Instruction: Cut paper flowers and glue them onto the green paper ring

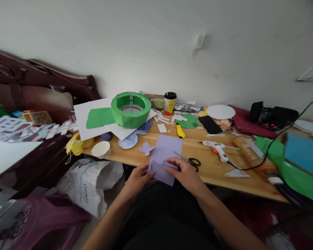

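A folded piece of purple paper [161, 173] is pinched between my two hands at the table's front edge. My left hand [141, 174] grips its left side, thumb on top. My right hand [183, 172] pinches the right part, fingers bent over it. Behind it lies another stretch of purple paper [169, 146]; I cannot tell whether the two are one sheet. Black-handled scissors [194, 162] lie just past my right hand, their blades reaching over the purple paper. A purple flower-shaped cutout [146, 148] rests to the left of the paper.
A green paper ring [131, 119] stands at the back on white board. A yellow cutter [180, 131], a phone [210, 124] and a corded glue gun [217, 150] lie to the right. A paper bowl [101, 150] sits at the left edge, above a plastic bag [88, 184]. A lidded cup [169, 104] stands behind.
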The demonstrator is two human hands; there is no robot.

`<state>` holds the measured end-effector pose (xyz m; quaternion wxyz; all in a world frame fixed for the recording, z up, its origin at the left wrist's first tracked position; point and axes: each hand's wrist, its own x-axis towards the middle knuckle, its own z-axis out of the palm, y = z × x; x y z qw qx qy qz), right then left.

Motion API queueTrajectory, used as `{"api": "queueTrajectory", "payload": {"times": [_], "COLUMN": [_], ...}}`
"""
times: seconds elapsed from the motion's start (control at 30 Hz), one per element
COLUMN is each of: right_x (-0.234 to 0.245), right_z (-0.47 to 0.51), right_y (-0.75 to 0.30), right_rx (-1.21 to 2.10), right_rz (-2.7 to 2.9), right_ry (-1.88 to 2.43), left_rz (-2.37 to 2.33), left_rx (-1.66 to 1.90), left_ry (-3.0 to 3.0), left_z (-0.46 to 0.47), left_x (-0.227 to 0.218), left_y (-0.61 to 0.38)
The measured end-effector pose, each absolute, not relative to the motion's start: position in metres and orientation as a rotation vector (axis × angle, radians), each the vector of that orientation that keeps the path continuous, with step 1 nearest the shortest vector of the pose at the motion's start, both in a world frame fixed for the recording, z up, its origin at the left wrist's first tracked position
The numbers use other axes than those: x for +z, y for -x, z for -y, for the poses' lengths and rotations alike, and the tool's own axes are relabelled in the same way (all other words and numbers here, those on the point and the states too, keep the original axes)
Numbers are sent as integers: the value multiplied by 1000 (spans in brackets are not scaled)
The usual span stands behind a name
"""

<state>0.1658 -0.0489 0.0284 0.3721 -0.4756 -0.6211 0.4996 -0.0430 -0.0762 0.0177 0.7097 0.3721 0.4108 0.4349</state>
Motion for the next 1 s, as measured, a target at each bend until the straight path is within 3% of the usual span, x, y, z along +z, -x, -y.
{"api": "queueTrajectory", "payload": {"times": [0.3, 0.6, 0.83, 1.0], "right_x": [20, 10, 43, -12], "right_z": [49, 59, 80, 103], "right_y": [-145, -133, -257, -351], "right_rx": [1447, 1290, 1039, 980], "right_rz": [1169, 1498, 2068, 2318], "right_ry": [1057, 1129, 1424, 2037], "left_rz": [-720, -1048, -1238, -1573], "left_rx": [1023, 1220, 1131, 1089], "left_ry": [-816, -928, -1199, -1878], "left_z": [83, 78, 82, 53], "left_x": [11, 0, 8, 1], "left_y": [39, 38, 66, 92]}}
